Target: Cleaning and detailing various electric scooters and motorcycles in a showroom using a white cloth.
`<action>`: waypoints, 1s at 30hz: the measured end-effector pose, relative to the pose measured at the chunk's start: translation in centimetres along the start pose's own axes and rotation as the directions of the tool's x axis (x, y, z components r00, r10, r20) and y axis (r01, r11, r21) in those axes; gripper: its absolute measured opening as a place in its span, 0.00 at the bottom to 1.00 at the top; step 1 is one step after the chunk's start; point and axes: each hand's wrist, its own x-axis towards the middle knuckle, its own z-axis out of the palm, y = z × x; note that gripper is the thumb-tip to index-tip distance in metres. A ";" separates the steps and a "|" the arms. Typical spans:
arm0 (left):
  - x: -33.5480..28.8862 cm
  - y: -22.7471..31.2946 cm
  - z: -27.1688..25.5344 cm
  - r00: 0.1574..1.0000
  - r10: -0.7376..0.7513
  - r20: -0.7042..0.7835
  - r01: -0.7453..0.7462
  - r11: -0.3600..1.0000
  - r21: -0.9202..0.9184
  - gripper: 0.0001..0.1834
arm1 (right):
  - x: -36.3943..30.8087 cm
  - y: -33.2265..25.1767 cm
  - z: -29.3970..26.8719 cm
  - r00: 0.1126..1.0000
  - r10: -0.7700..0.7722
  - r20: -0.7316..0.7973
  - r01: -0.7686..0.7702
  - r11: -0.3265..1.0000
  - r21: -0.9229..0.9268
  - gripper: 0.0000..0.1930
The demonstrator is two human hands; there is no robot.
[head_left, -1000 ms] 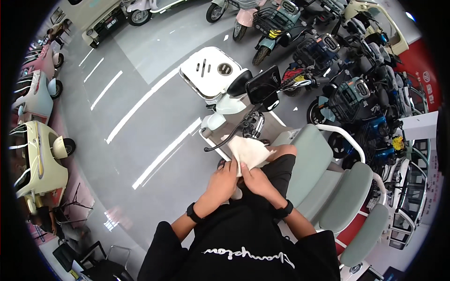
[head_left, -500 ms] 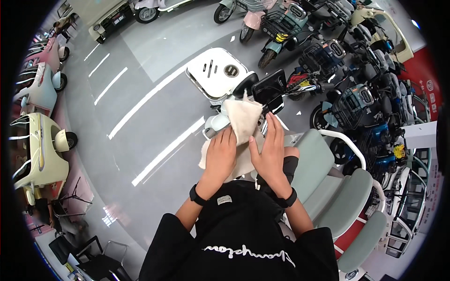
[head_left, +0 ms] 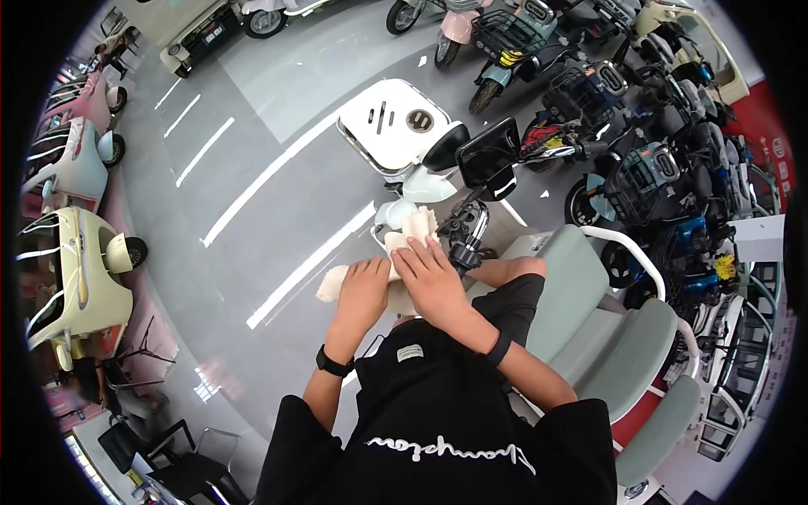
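A cream cloth (head_left: 332, 284) is bunched up between my two hands, in front of my body. My left hand (head_left: 362, 293) closes on its left part, and a loose end sticks out beyond the fingers. Over the right part lies my right hand (head_left: 432, 284), its fingers bent onto the fabric. The two hands touch or nearly touch, so the middle of the cloth is hidden. Just right of my right fingertips is a black handlebar grip (head_left: 465, 255) with a chrome lever. Beyond it stand a black display or mirror (head_left: 488, 157) and a rounded black mirror (head_left: 444, 149).
A white box lid (head_left: 394, 126) tops the vehicle's front. Grey-green seats (head_left: 560, 282) with a white rail (head_left: 627, 244) are at my right. Parked scooters (head_left: 640, 181) crowd the far right. Small cream (head_left: 76, 269) and pink vehicles line the left, near a black chair (head_left: 181, 459).
My right hand has moved left onto the cloth, beside my left hand. The cloth's raised flap has come down and is bunched smaller. The handlebar now shows uncovered.
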 end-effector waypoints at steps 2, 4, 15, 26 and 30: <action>1.1 0.3 0.1 0.999 0.020 0.036 -0.020 1.000 0.009 0.12 | 0.3 1.4 -0.6 0.999 0.043 0.017 -0.044 0.997 0.067 0.26; 2.5 1.1 0.6 0.997 0.036 0.069 -0.037 0.999 0.016 0.12 | 0.7 3.2 -1.2 0.999 0.053 -0.005 -0.052 0.997 0.058 0.24; 2.7 1.6 1.9 1.000 -0.011 0.002 0.011 1.000 0.020 0.11 | 0.7 1.8 -0.5 0.995 0.074 -0.064 -0.080 0.992 -0.099 0.22; -0.4 -1.3 0.0 0.988 -0.113 0.108 0.114 0.994 -0.003 0.06 | 0.8 -1.7 2.2 0.988 0.122 -0.094 -0.114 0.989 0.092 0.21; -0.6 -0.3 -1.3 0.962 -0.148 0.231 0.172 0.981 -0.086 0.18 | 0.4 -2.6 3.5 0.967 0.071 -0.243 -0.087 0.995 -0.056 0.11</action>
